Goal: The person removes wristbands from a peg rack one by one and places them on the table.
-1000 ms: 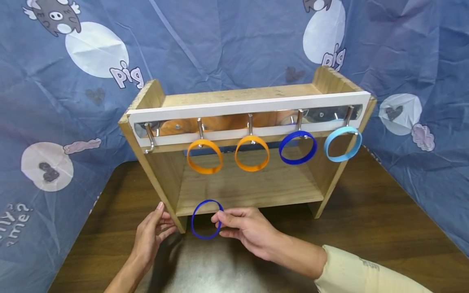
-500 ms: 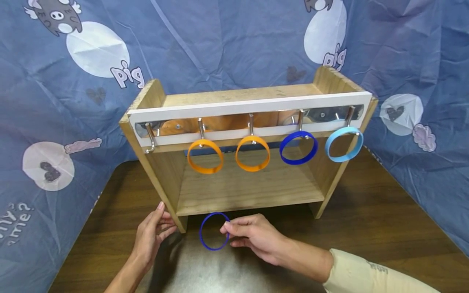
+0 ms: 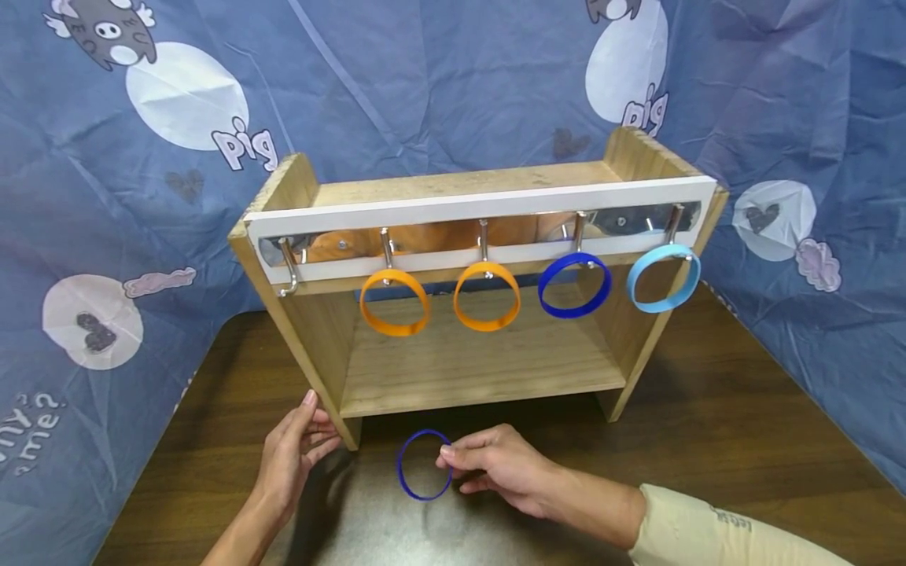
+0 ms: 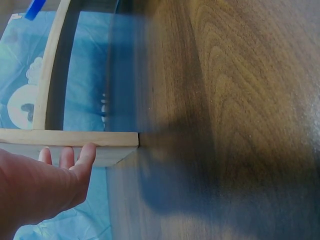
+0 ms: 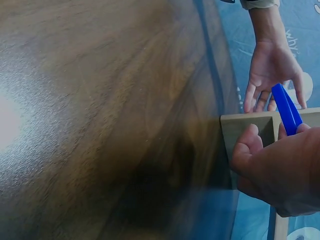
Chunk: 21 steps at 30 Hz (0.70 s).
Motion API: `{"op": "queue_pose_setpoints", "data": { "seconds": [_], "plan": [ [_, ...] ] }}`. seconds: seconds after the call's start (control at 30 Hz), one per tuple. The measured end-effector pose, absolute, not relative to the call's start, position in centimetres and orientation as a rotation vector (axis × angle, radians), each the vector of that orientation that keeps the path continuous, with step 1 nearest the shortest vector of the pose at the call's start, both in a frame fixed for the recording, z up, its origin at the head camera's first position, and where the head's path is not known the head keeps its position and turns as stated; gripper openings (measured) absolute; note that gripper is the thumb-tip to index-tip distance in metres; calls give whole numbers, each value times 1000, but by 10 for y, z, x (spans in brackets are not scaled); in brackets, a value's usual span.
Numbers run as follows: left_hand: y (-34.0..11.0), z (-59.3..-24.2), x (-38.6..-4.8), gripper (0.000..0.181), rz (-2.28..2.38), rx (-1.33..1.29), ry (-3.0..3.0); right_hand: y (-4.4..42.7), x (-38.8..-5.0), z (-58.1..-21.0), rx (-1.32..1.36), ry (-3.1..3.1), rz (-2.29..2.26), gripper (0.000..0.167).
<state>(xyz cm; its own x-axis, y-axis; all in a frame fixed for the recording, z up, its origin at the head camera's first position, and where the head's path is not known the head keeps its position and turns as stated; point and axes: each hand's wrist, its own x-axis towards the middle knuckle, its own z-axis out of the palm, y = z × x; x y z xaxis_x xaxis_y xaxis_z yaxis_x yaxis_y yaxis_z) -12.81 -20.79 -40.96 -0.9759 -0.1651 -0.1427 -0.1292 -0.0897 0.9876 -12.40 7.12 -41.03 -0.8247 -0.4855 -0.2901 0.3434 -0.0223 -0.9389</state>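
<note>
My right hand (image 3: 506, 469) pinches the right edge of a dark blue ring (image 3: 400, 470) in front of the wooden rack (image 3: 488, 354), below its lower shelf. In the right wrist view the ring (image 5: 287, 110) stands up from the fingertips of the right hand (image 5: 280, 170). My left hand (image 3: 286, 456) rests with extended fingers against the lower left side panel; the left wrist view shows the fingers of this hand (image 4: 50, 185) at the panel's edge. Two orange rings (image 3: 395, 330) (image 3: 487, 325), a dark blue ring (image 3: 575, 313) and a light blue ring (image 3: 664, 305) hang on hooks; the leftmost hook (image 3: 289, 267) is bare.
The rack stands on a dark brown wooden table (image 3: 736, 440). Behind and beside it hangs a blue patterned cloth (image 3: 439, 86). A white rail (image 3: 495, 196) with a shiny metal strip carries the hooks along the rack's upper front.
My right hand has moved toward me and a little to the right, bringing the pinched blue ring down away from the shelf edge. The left hand and the hanging rings have stayed in place.
</note>
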Motion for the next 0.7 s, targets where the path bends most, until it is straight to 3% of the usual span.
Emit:
{"op": "queue_pose_setpoints", "data": {
  "seconds": [0.7],
  "plan": [
    [-208,-410,-129,42,-2276,345,-2115,81,-129,-435,-124,1922,-1715,30]
  ]
}}
